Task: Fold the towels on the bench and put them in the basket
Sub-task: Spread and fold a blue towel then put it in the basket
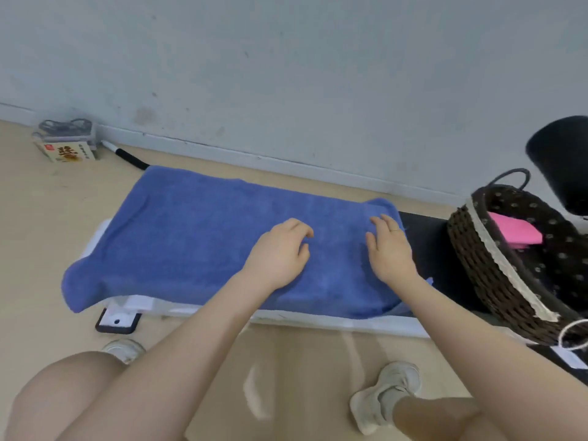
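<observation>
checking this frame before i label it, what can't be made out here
Head view only:
- Bench: mostly covered by the blue towel.
- Basket: cut off by the right edge; its wall hides part of the pink item.
- Box by the wall: print too small.
- Left hand, right hand: palms face down, unseen.

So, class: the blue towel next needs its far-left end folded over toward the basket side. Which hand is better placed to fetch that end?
Probably the left hand. It rests nearer the middle of the blue towel, on the side toward that end; the right hand lies by the towel's right edge, near the basket.
</observation>
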A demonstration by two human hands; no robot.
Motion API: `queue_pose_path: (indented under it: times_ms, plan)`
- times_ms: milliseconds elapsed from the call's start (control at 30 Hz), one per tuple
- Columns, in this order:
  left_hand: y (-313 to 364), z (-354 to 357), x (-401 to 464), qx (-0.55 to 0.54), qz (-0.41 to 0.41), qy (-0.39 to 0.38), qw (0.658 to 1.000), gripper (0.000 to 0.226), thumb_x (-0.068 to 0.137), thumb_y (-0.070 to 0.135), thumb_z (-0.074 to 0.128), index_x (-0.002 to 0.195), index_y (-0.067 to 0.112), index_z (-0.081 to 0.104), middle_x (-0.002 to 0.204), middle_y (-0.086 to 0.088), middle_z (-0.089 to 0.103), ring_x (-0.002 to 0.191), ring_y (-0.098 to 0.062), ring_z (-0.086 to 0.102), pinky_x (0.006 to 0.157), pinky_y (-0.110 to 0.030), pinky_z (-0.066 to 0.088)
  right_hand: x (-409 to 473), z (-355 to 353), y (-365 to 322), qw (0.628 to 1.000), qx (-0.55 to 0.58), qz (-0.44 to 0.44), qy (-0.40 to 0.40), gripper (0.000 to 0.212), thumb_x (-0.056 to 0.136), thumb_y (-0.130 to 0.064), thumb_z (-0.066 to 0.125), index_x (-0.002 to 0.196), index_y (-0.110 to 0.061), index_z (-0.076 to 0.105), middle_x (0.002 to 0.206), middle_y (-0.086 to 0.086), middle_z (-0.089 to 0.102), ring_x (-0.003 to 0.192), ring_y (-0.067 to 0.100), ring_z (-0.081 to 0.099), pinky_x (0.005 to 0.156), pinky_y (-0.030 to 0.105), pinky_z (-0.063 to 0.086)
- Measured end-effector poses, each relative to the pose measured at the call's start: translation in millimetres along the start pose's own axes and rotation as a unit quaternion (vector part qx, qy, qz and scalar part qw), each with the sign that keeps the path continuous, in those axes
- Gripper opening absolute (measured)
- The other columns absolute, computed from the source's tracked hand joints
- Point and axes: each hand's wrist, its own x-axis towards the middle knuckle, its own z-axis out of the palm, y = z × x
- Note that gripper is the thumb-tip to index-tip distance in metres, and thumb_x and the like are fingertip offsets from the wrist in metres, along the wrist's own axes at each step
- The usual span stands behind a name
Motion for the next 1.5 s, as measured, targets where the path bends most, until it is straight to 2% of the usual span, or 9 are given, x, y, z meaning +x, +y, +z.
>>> queue_pose_path:
  times_ms: [100, 267, 400, 567, 767, 867, 1033, 1267, 1500]
  plan:
    - [41, 37, 24, 0.082, 0.051, -0.080, 0.992, 0.044, 0.098, 0.023, 0.037, 0.140, 0.012, 0.037, 0.154, -0.005, 0.025, 0.141, -0.021, 0.024, 0.112, -0.031, 0.024, -16, -10, 63, 0.994, 0.008, 0.111, -0.006, 0.036, 0.097, -0.020, 0.037, 0.132, -0.012, 0.044, 0.140, 0.013, 0.039, 0.119, 0.034, 0.043, 0.092, 0.041, 0.039]
    - [80, 87, 43, 0.181, 0.087, -0.165, 0.966, 0.063, 0.098, 0.046, 0.030, 0.149, 0.014, 0.013, 0.159, -0.006, 0.001, 0.146, -0.024, 0.001, 0.119, -0.037, 0.007, -41, -10, 96, 0.983, 0.112, 0.141, -0.044, 0.030, 0.088, -0.040, 0.056, 0.097, -0.012, 0.055, 0.099, 0.004, 0.059, 0.090, 0.024, 0.057, 0.072, 0.034, 0.046]
    - [78, 111, 39, 0.238, 0.087, -0.224, 0.941, 0.076, 0.092, 0.060, 0.028, 0.150, 0.019, 0.000, 0.158, -0.004, -0.009, 0.146, -0.022, -0.006, 0.119, -0.038, 0.001, -42, -15, 93, 0.972, 0.146, 0.145, -0.113, 0.023, 0.079, -0.020, 0.067, 0.085, -0.010, 0.047, 0.079, 0.001, 0.050, 0.073, 0.021, 0.051, 0.063, 0.032, 0.045]
    - [80, 115, 35, 0.253, 0.103, -0.226, 0.935, 0.085, 0.089, 0.063, 0.035, 0.149, 0.021, -0.005, 0.158, -0.005, -0.013, 0.146, -0.023, -0.009, 0.119, -0.037, -0.002, -41, -31, 109, 0.970, 0.166, 0.134, -0.119, 0.025, 0.072, 0.003, 0.051, 0.059, -0.011, 0.034, 0.060, 0.005, 0.031, 0.057, 0.018, 0.025, 0.051, 0.027, 0.021]
    - [106, 130, 23, 0.265, 0.182, -0.243, 0.915, 0.090, 0.085, 0.060, 0.047, 0.150, 0.020, 0.001, 0.158, -0.008, -0.007, 0.145, -0.027, -0.003, 0.119, -0.037, 0.004, -66, -44, 145, 0.942, 0.034, 0.176, -0.282, 0.033, 0.077, -0.012, 0.061, 0.056, -0.010, 0.036, 0.052, 0.005, 0.041, 0.045, 0.018, 0.036, 0.045, 0.023, 0.028]
    - [118, 127, 24, 0.228, 0.185, -0.194, 0.936, 0.075, 0.089, 0.059, 0.041, 0.148, 0.019, 0.018, 0.153, -0.006, 0.020, 0.138, -0.025, 0.021, 0.111, -0.035, 0.019, -67, -41, 152, 0.950, 0.015, 0.182, -0.254, 0.037, 0.080, -0.033, 0.063, 0.060, -0.011, 0.043, 0.057, 0.003, 0.044, 0.050, 0.018, 0.043, 0.047, 0.026, 0.032]
    - [124, 112, 56, 0.191, 0.164, -0.129, 0.959, 0.055, 0.097, 0.040, 0.035, 0.146, 0.015, 0.027, 0.153, -0.004, 0.026, 0.139, -0.023, 0.027, 0.110, -0.035, 0.025, -38, -41, 140, 0.982, 0.133, 0.136, -0.018, 0.021, 0.092, -0.012, 0.043, 0.104, -0.004, 0.058, 0.103, 0.013, 0.061, 0.095, 0.032, 0.057, 0.077, 0.037, 0.045]
    - [130, 119, 121, 0.194, 0.096, -0.222, 0.951, 0.049, 0.101, 0.023, 0.027, 0.148, 0.012, 0.018, 0.158, -0.005, 0.008, 0.144, -0.025, 0.015, 0.115, -0.038, 0.022, 14, -32, 127, 0.954, 0.244, 0.173, -0.015, 0.038, 0.092, 0.002, 0.037, 0.130, 0.000, 0.045, 0.129, 0.017, 0.052, 0.116, 0.031, 0.051, 0.089, 0.034, 0.042]
    - [127, 144, 194, 0.172, 0.012, -0.198, 0.965, 0.042, 0.098, 0.025, 0.035, 0.137, 0.010, 0.035, 0.143, -0.010, 0.037, 0.127, -0.031, 0.036, 0.099, -0.040, 0.033, 65, -36, 130, 0.915, 0.362, 0.177, -0.021, 0.045, 0.092, 0.003, 0.032, 0.135, -0.004, 0.041, 0.136, 0.011, 0.048, 0.124, 0.025, 0.046, 0.093, 0.030, 0.038]
